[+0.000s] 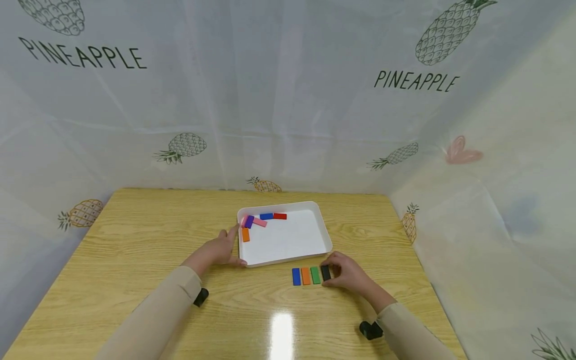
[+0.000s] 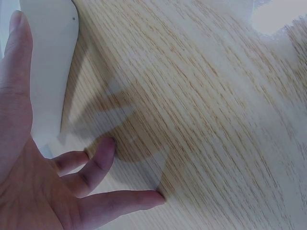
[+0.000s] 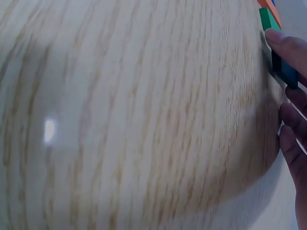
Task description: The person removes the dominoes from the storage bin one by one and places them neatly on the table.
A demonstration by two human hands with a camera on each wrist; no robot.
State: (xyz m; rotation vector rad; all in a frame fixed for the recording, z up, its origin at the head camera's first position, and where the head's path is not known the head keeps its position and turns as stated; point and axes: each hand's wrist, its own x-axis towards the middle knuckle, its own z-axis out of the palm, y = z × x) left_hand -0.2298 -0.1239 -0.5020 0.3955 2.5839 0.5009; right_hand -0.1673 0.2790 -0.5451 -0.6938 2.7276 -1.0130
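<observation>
A row of small flat blocks lies before the white tray (image 1: 288, 245): a blue block (image 1: 296, 276), an orange block (image 1: 306, 276), a green block (image 1: 315, 275) and, at the right end, a black block (image 1: 326, 272). My right hand (image 1: 345, 272) pinches the black block between thumb and fingers, close beside the green one (image 3: 268, 19). With fingers spread, my left hand (image 1: 221, 249) rests against the tray's left side, thumb at its near corner. The left wrist view shows the tray wall (image 2: 55, 62) beside that hand (image 2: 33, 191).
Inside the tray, along its left and far sides, lie a red block (image 1: 280, 216), a blue block (image 1: 266, 216), a purple block (image 1: 249, 222), pink blocks (image 1: 260, 222) and an orange block (image 1: 245, 235). The wooden table (image 1: 180, 220) meets a pineapple-print curtain (image 1: 288, 100) behind.
</observation>
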